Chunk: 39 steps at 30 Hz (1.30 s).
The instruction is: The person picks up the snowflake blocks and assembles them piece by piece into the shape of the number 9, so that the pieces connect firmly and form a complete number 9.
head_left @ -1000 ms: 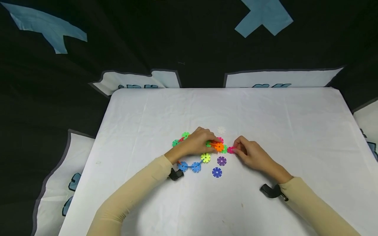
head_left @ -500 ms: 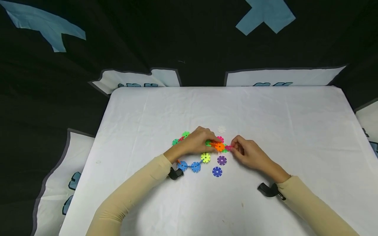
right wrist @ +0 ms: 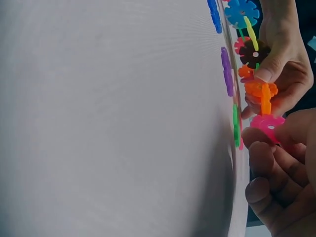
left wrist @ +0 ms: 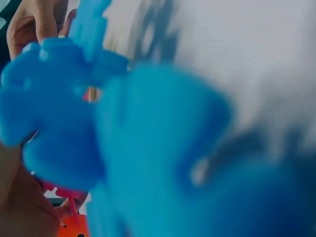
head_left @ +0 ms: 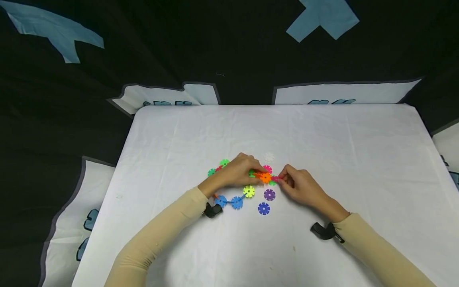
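My left hand (head_left: 236, 173) grips a chain of notched plastic interlocking discs near its orange disc (head_left: 265, 177). The thumb and fingers of my right hand (head_left: 303, 190) pinch a pink disc (right wrist: 266, 122); its edge meets the orange disc in the right wrist view. Curving away under and around my left hand, the chain shows blue discs (head_left: 236, 203), a yellow disc (head_left: 249, 191) and green discs (head_left: 224, 163). Part of it is hidden behind that hand. In the left wrist view a blurred blue disc (left wrist: 54, 108) fills much of the picture.
Loose discs lie on the white tablecloth (head_left: 358, 167): a purple one (head_left: 269, 195), a dark blue one (head_left: 263, 208), a green one (head_left: 273, 183), a pink one (head_left: 267, 169) and a pale white one (head_left: 269, 157). A black curtain (head_left: 244, 52) hangs behind the table.
My right hand has moved slightly left, bringing the pink disc up to the orange one and turning it edge-on to the head camera. The left hand has barely moved.
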Tool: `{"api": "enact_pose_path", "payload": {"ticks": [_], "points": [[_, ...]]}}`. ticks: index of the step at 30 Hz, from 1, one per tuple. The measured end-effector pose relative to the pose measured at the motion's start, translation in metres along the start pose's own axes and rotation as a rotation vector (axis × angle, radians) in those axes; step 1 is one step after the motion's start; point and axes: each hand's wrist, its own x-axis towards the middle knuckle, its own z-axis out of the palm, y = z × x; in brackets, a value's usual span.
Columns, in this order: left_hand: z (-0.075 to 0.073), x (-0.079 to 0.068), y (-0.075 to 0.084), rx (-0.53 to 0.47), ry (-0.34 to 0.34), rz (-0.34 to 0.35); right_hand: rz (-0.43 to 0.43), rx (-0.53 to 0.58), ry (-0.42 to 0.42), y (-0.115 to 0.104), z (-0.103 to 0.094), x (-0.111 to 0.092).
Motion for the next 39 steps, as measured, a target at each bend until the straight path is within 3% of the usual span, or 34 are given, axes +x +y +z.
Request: {"api": "enact_pose_path", "payload": {"ticks": [20, 30, 35, 39], "points": [[-0.0046, 0.0021, -0.0012, -0.061, 0.030, 0.043, -0.048, 0.075, 0.054, -0.0012, 0.0030, 0.0046], [-0.0013, 0.0021, -0.0006, -0.175, 0.032, 0.074, -0.123, 0.101, 0.034, -0.0014, 0.0058, 0.0072], [0.0005, 0.0006, -0.0035, -0.158, 0.027, 0.072, -0.075, 0.119, 0.012, -0.0003, 0.0091, 0.0081], [-0.0041, -0.0013, -0.0053, -0.096, -0.026, 0.046, -0.001, 0.038, -0.057, 0.0014, 0.0045, 0.0064]]}}
